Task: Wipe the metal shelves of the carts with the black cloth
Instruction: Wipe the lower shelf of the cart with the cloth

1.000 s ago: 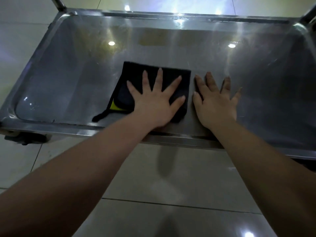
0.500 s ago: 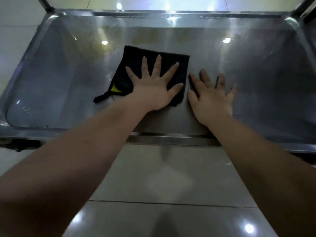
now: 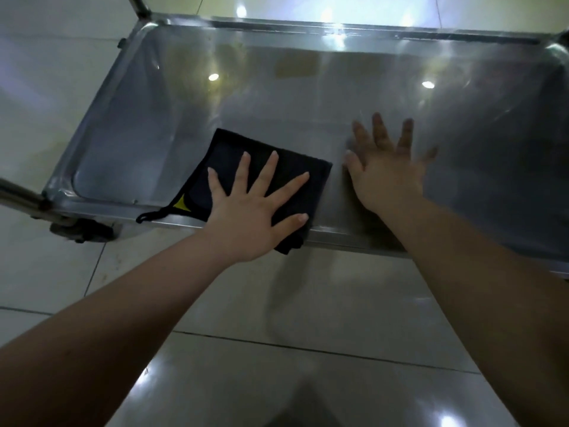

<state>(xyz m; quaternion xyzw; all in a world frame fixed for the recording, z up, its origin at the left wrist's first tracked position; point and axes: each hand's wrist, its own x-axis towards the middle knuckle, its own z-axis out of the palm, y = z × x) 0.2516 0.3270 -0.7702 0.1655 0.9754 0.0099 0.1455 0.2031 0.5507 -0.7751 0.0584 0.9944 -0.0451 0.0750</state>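
Head view: left hand [image 3: 252,211], fingers splayed flat, presses black cloth [image 3: 234,155] onto metal shelf [image 3: 308,97] at near rim; yellow tag [image 3: 181,203] illegible. Right hand [image 3: 388,177] spread flat just right, gripping nothing.

The right hand [image 3: 389,177] is smeared by blur, its fingertips faint. The left hand [image 3: 246,217] hides the near middle of the cloth [image 3: 228,146]. The right end of the shelf [image 3: 277,97] runs out of view.
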